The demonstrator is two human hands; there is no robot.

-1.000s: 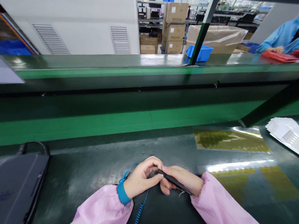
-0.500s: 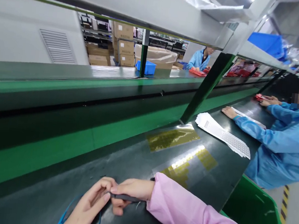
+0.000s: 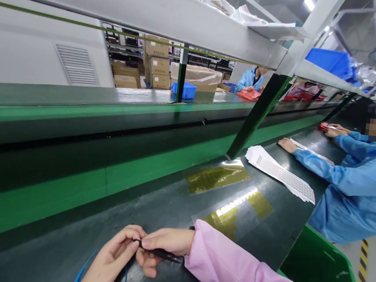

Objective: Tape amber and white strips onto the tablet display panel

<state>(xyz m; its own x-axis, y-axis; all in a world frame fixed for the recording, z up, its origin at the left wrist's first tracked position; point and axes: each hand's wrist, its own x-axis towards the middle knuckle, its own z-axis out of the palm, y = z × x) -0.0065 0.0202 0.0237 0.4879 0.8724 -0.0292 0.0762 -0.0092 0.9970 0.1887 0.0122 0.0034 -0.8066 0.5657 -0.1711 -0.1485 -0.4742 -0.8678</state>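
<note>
Low in the head view, my right hand (image 3: 163,242) is closed around slim black tweezers (image 3: 170,255). Their split end points right, beneath my wrist. My left hand (image 3: 117,253) is closed in a pinch directly beside it, thumb and forefinger meeting at the dark left end of the tweezers. What lies between those left fingertips is hidden. A thin blue cord (image 3: 83,269) runs by my left wrist. Beyond my right forearm, a clear sheet with yellow film pieces (image 3: 230,216) and another yellow film sheet (image 3: 218,177) lie on the dark bench (image 3: 153,205).
A fanned stack of white label sheets (image 3: 281,173) lies farther right. A co-worker in a blue coat (image 3: 357,174) sits beyond it, one hand on the bench. A green bin (image 3: 326,270) stands at the bench's right edge. A dark post (image 3: 258,117) rises behind the sheets.
The black tweezers have turned slightly in my right hand, so their split end now shows. My left hand stays in its pinch. The view has tilted up a little.
</note>
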